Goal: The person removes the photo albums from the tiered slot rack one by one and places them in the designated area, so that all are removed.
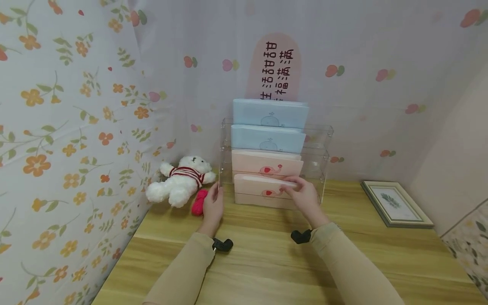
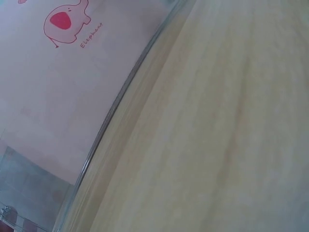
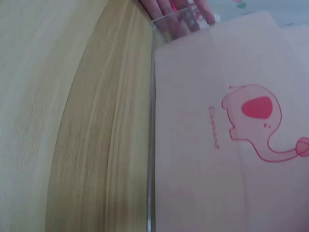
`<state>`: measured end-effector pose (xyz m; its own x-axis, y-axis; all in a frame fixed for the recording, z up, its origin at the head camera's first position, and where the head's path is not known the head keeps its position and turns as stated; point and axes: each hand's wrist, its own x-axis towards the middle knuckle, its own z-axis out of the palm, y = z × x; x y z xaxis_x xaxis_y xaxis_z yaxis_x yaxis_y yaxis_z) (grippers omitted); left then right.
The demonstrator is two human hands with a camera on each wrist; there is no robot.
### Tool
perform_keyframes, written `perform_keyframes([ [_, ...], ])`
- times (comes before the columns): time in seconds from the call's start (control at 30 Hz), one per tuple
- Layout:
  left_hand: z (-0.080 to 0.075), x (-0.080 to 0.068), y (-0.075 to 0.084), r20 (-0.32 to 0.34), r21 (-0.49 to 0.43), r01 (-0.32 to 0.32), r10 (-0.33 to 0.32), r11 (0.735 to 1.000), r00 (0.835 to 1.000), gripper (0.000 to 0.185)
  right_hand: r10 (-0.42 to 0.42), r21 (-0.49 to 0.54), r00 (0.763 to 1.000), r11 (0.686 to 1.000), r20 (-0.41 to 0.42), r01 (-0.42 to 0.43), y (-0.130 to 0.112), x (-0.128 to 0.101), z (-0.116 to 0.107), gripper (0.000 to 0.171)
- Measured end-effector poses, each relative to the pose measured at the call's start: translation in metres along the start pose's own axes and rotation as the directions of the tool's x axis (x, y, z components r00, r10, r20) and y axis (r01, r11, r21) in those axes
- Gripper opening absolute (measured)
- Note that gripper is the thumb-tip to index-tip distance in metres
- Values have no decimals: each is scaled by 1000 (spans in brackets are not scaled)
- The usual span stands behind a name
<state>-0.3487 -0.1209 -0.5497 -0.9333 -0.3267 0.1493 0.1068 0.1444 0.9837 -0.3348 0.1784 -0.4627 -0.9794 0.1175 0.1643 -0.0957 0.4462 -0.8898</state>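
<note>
Rack: clear acrylic tiered holder [image 1: 328, 140], standing at the back of the table [image 1: 267, 262], against the wall.
Contents: two blue folders [image 1: 268, 114] behind, pink elephant folders in front.
Front pink folder [image 1: 263, 188]: lowest tier, upright, leaning slightly.
Right hand [image 1: 301, 192]: fingers curled over that folder's top edge, pinching it.
Left hand [image 1: 212, 205]: fingers touching the rack's left front edge; grip cannot be told.
Handling note: likely best to brace the rack while guiding the folder squarely inside its slot.
Nearby: white plush bear [image 1: 179, 182], picture frame [image 1: 396, 203].
</note>
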Motion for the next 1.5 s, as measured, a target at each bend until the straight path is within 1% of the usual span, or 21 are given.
perform_keyframes([
  [0.07, 0, 0, -1, 0, 2, 2, -2, 1000, 1000, 45, -12, -8, 999, 1000, -40, 12, -1, 0, 2, 25],
  [0.2, 2, 1, -3, 3, -1, -5, 5, 1000, 1000, 44, -64, -37, 992, 998, -109, 60, -5, -3, 5, 22],
  [0.43, 1, 0, -2, 3, -11, -10, 10, 1000, 1000, 43, -149, 19, 966, 987, -212, 157, -27, -10, -3, 21],
  [0.5, 0, 0, -2, 0, -15, -11, 11, 1000, 1000, 43, -168, 31, 959, 983, -227, 179, -34, -12, -7, 21],
  [0.63, -1, -1, -3, -6, -29, -17, 17, 999, 1000, 43, -179, 42, 957, 980, -228, 193, -48, -20, -15, 23],
  [0.7, -1, -1, -2, -10, -33, -21, 21, 999, 1000, 43, -169, 42, 962, 982, -213, 182, -53, -24, -18, 23],
  [0.83, -1, -1, -2, -13, -46, -35, 34, 998, 999, 43, -127, 33, 981, 991, -147, 133, -55, -33, -21, 25],
  [0.97, -1, -2, -1, -5, -69, -44, 44, 997, 999, 43, -93, 3, 993, 996, -76, 94, -52, -42, -19, 22],
  [1.07, -3, -1, -1, 3, -75, -34, 35, 997, 999, 44, -61, -37, 997, 998, -36, 60, -48, -46, -15, 19],
  [1.2, -5, 1, -3, 3, -79, -25, 26, 997, 1000, 45, -6, -61, 1000, 998, 24, 8, -40, -47, -8, 17],
  [1.37, -3, 1, -4, -6, -59, -17, 16, 998, 1000, 45, 53, -63, 995, 997, 86, -48, -26, -48, -3, 18],
  [1.43, -2, 1, -5, -3, -44, -12, 12, 999, 1000, 44, 61, -67, 993, 996, 97, -55, -22, -48, -3, 19],
  [1.5, -2, 2, -5, -4, -33, -15, 14, 999, 1000, 44, 44, -81, 994, 996, 98, -36, -19, -47, -3, 20],
])
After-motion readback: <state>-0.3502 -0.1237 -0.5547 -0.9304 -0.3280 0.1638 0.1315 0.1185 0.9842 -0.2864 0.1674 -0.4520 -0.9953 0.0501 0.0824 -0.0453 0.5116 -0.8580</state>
